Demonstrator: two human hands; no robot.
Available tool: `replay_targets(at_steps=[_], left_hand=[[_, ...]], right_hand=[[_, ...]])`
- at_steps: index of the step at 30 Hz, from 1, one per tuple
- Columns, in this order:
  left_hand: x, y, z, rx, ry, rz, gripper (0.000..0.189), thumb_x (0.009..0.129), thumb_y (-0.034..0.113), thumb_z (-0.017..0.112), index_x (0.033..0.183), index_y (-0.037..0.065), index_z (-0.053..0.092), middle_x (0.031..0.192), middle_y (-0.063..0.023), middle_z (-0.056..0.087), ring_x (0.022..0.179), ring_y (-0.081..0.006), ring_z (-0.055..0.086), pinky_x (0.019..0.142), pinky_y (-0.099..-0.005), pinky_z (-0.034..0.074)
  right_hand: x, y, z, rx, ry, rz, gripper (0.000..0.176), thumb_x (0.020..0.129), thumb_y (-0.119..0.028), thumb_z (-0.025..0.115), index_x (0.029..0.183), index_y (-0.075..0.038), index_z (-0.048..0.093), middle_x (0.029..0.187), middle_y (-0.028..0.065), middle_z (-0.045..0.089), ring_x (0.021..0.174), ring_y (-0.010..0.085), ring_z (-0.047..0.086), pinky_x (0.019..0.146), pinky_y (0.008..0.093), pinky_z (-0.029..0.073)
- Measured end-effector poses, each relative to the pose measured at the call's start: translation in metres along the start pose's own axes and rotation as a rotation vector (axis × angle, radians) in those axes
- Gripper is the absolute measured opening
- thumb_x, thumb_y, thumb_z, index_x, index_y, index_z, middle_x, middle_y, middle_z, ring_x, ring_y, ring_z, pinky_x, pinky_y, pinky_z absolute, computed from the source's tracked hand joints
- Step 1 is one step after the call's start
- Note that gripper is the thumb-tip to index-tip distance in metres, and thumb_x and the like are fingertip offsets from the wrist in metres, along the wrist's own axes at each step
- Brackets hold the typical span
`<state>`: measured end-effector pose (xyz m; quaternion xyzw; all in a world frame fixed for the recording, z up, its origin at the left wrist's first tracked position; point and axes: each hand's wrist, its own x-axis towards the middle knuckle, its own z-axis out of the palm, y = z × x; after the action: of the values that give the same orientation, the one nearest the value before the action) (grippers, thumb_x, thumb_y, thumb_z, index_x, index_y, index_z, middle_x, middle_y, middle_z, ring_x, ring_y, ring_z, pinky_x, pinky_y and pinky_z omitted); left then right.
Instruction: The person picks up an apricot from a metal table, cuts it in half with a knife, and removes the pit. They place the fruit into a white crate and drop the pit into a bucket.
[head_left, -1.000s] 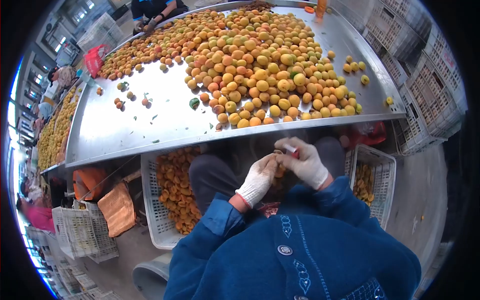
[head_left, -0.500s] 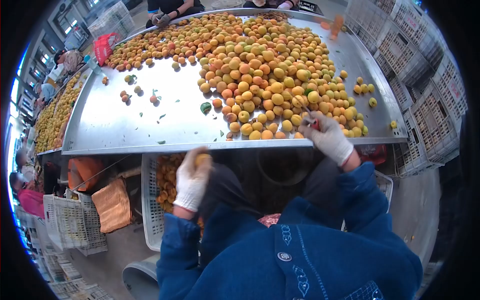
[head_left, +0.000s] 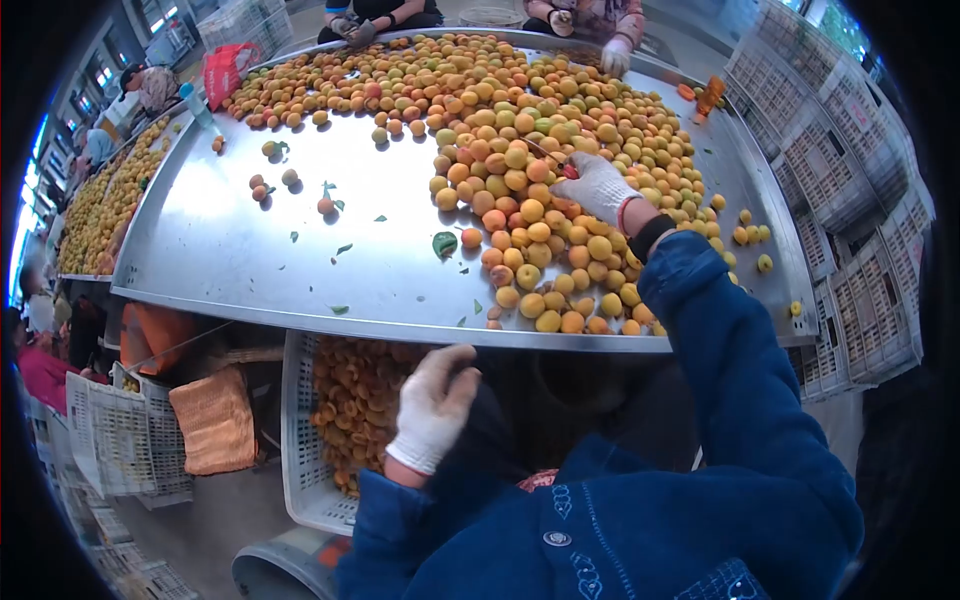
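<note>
My right hand (head_left: pixel 598 192), in a white glove, reaches over the heap of apricots (head_left: pixel 560 235) on the metal table. It is closed around the red handle of a thin-bladed tool, which looks like a small knife (head_left: pixel 570 171); the blade points up and left over the fruit. My left hand (head_left: pixel 433 408), also gloved, hovers below the table's front edge with thumb and fingers apart. No fruit shows in it. Beside and below it stands a white crate (head_left: pixel 305 440) holding split apricots (head_left: pixel 350 400).
The metal table (head_left: pixel 250 245) carries loose apricots and leaves. White crates (head_left: pixel 850 160) are stacked at right. An orange mesh sack (head_left: pixel 214 420) and a grey bucket (head_left: pixel 275 570) are at lower left. Across the table are two people, one with a gloved hand (head_left: pixel 616 57) at the fruit.
My right hand has moved forward and left over the heap with the knife. My left hand held an apricot earlier; now it is lower, over the crate's side, with no fruit visible.
</note>
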<state>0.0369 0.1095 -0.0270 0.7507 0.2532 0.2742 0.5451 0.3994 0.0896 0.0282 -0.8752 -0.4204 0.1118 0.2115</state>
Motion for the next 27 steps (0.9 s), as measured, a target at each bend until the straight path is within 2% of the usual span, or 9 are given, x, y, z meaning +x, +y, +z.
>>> replay_targets(at_steps=[5, 6, 9, 11, 15, 17, 20, 24, 27], left_hand=[[-0.004, -0.010, 0.013, 0.017, -0.143, -0.034, 0.023, 0.085, 0.006, 0.064, 0.108, 0.002, 0.062, 0.097, -0.0182, 0.065, 0.086, -0.0335, 0.065, 0.076, -0.0350, 0.052], [-0.003, -0.007, 0.011, 0.037, -0.194, -0.085, 0.025, 0.087, 0.005, 0.062, 0.111, 0.000, 0.062, 0.100, -0.0159, 0.066, 0.092, -0.0250, 0.066, 0.083, -0.0317, 0.051], [-0.002, -0.010, 0.010, 0.035, -0.200, -0.110, 0.025, 0.087, 0.006, 0.062, 0.111, -0.001, 0.062, 0.100, -0.0158, 0.067, 0.093, -0.0255, 0.066, 0.083, -0.0318, 0.051], [-0.001, -0.014, 0.010, 0.016, -0.141, -0.058, 0.023, 0.087, 0.008, 0.064, 0.109, 0.001, 0.062, 0.098, -0.0185, 0.065, 0.086, -0.0337, 0.066, 0.074, -0.0349, 0.053], [-0.003, -0.017, 0.016, -0.071, -0.123, -0.089, 0.024, 0.087, 0.008, 0.064, 0.109, 0.002, 0.062, 0.099, -0.0182, 0.065, 0.087, -0.0339, 0.066, 0.075, -0.0350, 0.053], [-0.003, -0.003, 0.014, 0.003, -0.202, -0.171, 0.024, 0.088, 0.007, 0.063, 0.111, -0.001, 0.062, 0.103, -0.0167, 0.066, 0.095, -0.0263, 0.066, 0.083, -0.0319, 0.051], [-0.012, -0.004, 0.017, 0.044, -0.204, -0.093, 0.024, 0.088, 0.008, 0.062, 0.110, 0.000, 0.062, 0.102, -0.0170, 0.066, 0.094, -0.0270, 0.066, 0.082, -0.0326, 0.051], [-0.024, 0.006, 0.019, 0.054, -0.214, -0.042, 0.023, 0.088, 0.009, 0.062, 0.110, 0.000, 0.063, 0.102, -0.0169, 0.067, 0.093, -0.0279, 0.066, 0.082, -0.0328, 0.051], [-0.031, 0.009, 0.023, 0.069, -0.221, -0.003, 0.023, 0.088, 0.010, 0.062, 0.110, 0.001, 0.063, 0.101, -0.0168, 0.067, 0.093, -0.0267, 0.066, 0.082, -0.0321, 0.051]], right_hand=[[0.048, 0.006, 0.030, -0.061, -0.037, 0.073, 0.061, 0.074, -0.038, 0.074, 0.116, 0.001, 0.055, 0.110, 0.0229, 0.064, 0.106, 0.0366, 0.061, 0.089, 0.0401, 0.048], [0.055, 0.006, 0.035, -0.070, -0.051, 0.093, 0.061, 0.074, -0.038, 0.074, 0.116, 0.002, 0.054, 0.110, 0.0229, 0.064, 0.106, 0.0367, 0.061, 0.089, 0.0403, 0.048], [0.066, 0.000, 0.046, -0.172, -0.122, 0.075, 0.055, 0.074, -0.038, 0.073, 0.113, -0.004, 0.055, 0.109, 0.0203, 0.065, 0.104, 0.0370, 0.062, 0.087, 0.0413, 0.049], [0.060, -0.004, 0.052, -0.262, -0.121, 0.058, 0.044, 0.075, -0.034, 0.069, 0.107, -0.007, 0.056, 0.106, 0.0187, 0.066, 0.101, 0.0367, 0.063, 0.086, 0.0423, 0.050], [0.046, -0.011, 0.055, -0.263, -0.200, 0.032, 0.040, 0.079, -0.029, 0.060, 0.113, -0.007, 0.058, 0.106, 0.0196, 0.066, 0.101, 0.0361, 0.063, 0.086, 0.0429, 0.050], [0.035, -0.003, 0.058, -0.249, -0.189, 0.019, 0.041, 0.080, -0.029, 0.059, 0.114, -0.007, 0.059, 0.107, 0.0196, 0.066, 0.101, 0.0364, 0.063, 0.086, 0.0432, 0.050], [0.003, -0.007, 0.052, -0.282, -0.242, 0.060, 0.038, 0.085, -0.033, 0.053, 0.113, -0.009, 0.061, 0.106, 0.0204, 0.066, 0.100, 0.0369, 0.063, 0.086, 0.0442, 0.050], [-0.041, 0.012, 0.052, -0.382, -0.173, 0.035, 0.041, 0.084, -0.039, 0.057, 0.113, -0.010, 0.061, 0.099, 0.0196, 0.067, 0.096, 0.0385, 0.063, 0.084, 0.0452, 0.049], [-0.057, 0.031, 0.047, -0.131, -0.027, 0.088, 0.045, 0.077, -0.041, 0.068, 0.109, -0.009, 0.063, 0.095, 0.0189, 0.067, 0.095, 0.0363, 0.064, 0.082, 0.0441, 0.050]])
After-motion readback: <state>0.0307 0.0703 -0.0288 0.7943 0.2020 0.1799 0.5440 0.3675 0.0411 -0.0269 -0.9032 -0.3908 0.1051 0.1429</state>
